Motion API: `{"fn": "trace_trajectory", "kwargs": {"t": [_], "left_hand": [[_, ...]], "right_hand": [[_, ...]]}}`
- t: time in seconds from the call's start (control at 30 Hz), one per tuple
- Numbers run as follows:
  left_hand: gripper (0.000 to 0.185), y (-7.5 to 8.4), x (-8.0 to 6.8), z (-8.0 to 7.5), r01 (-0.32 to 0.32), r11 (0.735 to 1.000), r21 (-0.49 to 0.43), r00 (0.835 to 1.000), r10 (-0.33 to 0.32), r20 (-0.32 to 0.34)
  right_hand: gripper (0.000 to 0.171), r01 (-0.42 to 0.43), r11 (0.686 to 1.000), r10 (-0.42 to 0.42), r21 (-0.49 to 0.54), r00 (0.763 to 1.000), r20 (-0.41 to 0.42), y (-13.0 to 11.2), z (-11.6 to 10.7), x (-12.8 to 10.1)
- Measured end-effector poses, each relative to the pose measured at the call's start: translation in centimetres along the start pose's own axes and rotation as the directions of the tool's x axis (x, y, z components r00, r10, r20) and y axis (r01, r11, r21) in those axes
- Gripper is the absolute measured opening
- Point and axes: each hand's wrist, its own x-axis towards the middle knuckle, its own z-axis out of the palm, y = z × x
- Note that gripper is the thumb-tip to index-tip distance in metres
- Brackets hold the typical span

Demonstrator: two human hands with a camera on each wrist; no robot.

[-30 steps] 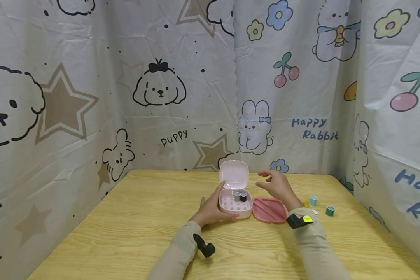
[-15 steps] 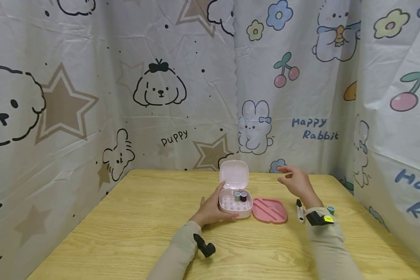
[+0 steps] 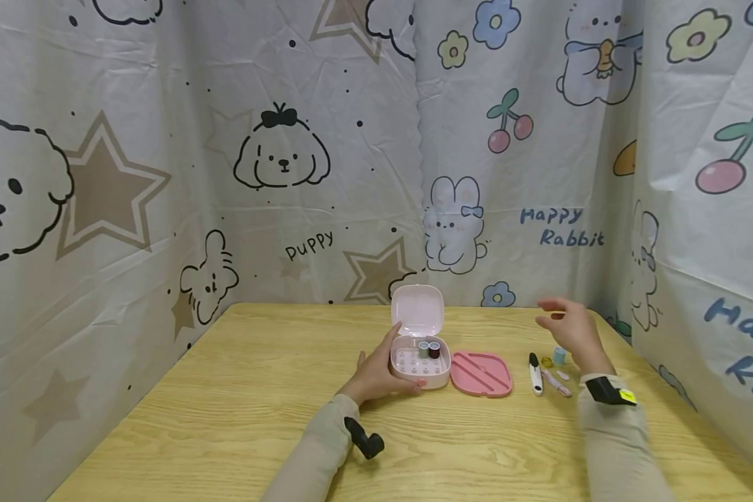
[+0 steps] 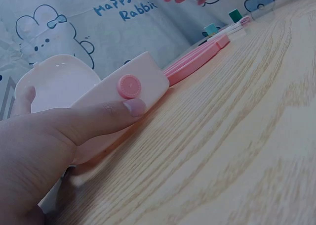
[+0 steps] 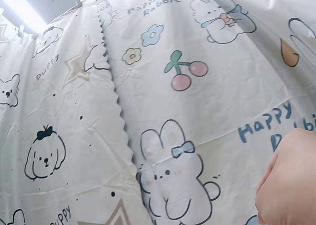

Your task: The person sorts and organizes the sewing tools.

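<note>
The left hand (image 3: 375, 376) is gripping the box (image 3: 436, 377) from its left side: the thumb is lying along the front wall, and a finger is reaching up toward the raised lid (image 3: 417, 310). The box is sitting on the table (image 3: 257, 390) within the spread of that hand, its right side extending beyond the grip. In the left wrist view, the thumb tip is pressing on the front wall just below a round pink button (image 4: 130, 86). Inside the box, toward the back right and clear of the fingers, a grey-green spool (image 3: 423, 350) and a dark spool (image 3: 434, 350) are standing side by side.

The right hand (image 3: 574, 335) is hovering well to the right of the box, its fingers bending loosely and its tips parting. Below it, a blue spool (image 3: 559, 355) is standing near a small yellow thing (image 3: 546, 362) and a small white piece (image 3: 563, 375). A pale pink tool (image 3: 556, 383) and black-and-white snips (image 3: 536, 375) are lying nearer the box, and a pink tray (image 3: 480, 374) is lying just beside it. A green spool (image 4: 235, 16) is showing in the left wrist view. In the right wrist view, only part of the right hand is showing, before a printed curtain (image 5: 148, 86).
</note>
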Motion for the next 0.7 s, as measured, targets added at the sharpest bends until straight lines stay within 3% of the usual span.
{"fn": "trace_trajectory", "kwargs": {"t": [0.27,0.37,0.57,0.7], "left_hand": [[0.137,-0.1,0.1,0.0,-0.007,1.000,0.004,1.000,0.007,-0.002],[0.136,-0.1,0.1,0.0,-0.008,1.000,0.005,1.000,0.008,-0.003],[0.135,-0.1,0.1,-0.1,-0.004,1.000,0.006,1.000,0.004,0.001],[0.135,0.0,0.0,-0.2,-0.003,1.000,-0.001,1.000,0.003,0.005]], "right_hand": [[0.041,-0.103,0.995,0.103,-0.005,0.993,-0.059,2.2,-0.8,-0.4],[0.039,-0.091,0.995,0.088,-0.038,0.994,-0.064,2.9,-0.7,-0.5],[0.037,0.035,0.979,-0.023,-0.201,0.998,0.066,3.9,-0.6,-0.5],[0.041,0.012,0.969,0.022,-0.248,0.991,0.135,4.3,-0.5,-0.6]]}}
